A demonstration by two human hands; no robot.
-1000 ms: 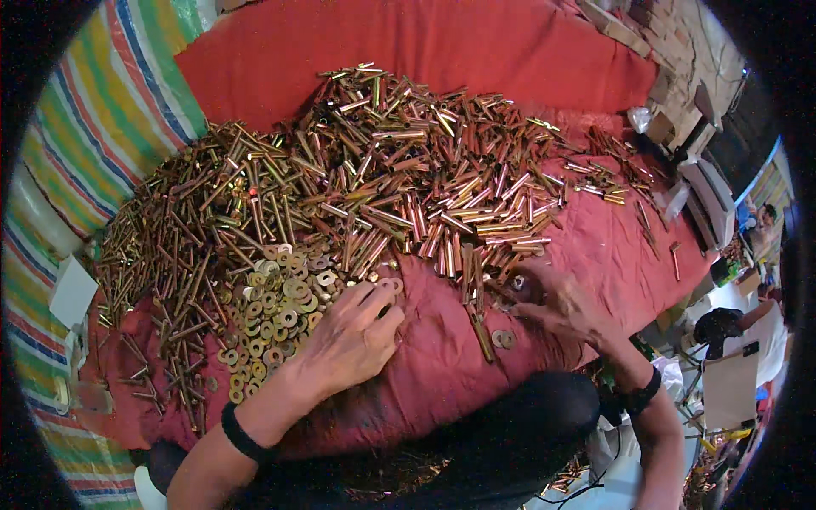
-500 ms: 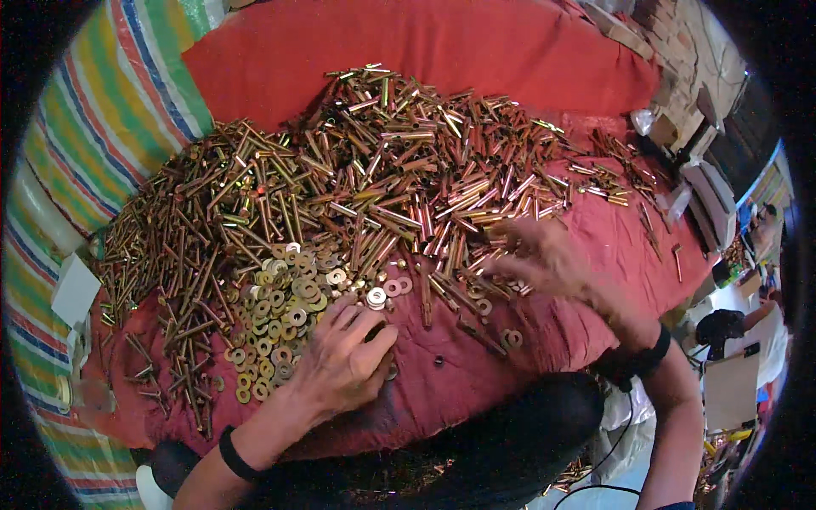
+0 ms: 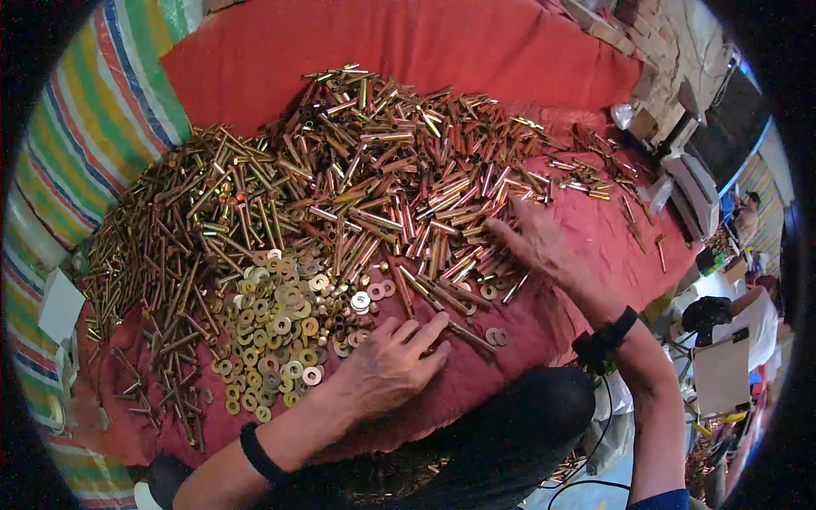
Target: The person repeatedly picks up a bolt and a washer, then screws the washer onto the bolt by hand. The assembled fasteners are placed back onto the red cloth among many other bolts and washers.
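Note:
My left hand [image 3: 387,370] lies low over the red cloth, just right of a heap of brassy flat washers [image 3: 274,327]. Its fingers are loosely bent and apart, with nothing visible in them. A few small rounded nuts [image 3: 340,306] sit between the washers and the metal tubes. My right hand [image 3: 544,246], slightly blurred, reaches to the right edge of a big pile of copper-coloured tubes [image 3: 425,170]. Its fingers are stretched out and apart. Below it is a single shiny thin metal piece [image 3: 515,288]. Long thin bolts [image 3: 183,221] fill the pile's left side.
Red cloth [image 3: 408,51] spreads under and behind the pile. Striped plastic sheeting [image 3: 93,127] rises on the left, with a white box [image 3: 61,304] beside it. My dark-clothed knee [image 3: 527,416] is at the near edge. At right, another person [image 3: 748,327] sits beyond a cardboard sheet [image 3: 721,374].
My left hand has moved right, off the washers onto bare cloth, and its fingers have loosened. Under my right hand a shiny thin piece now shows. The whole view has shifted slightly.

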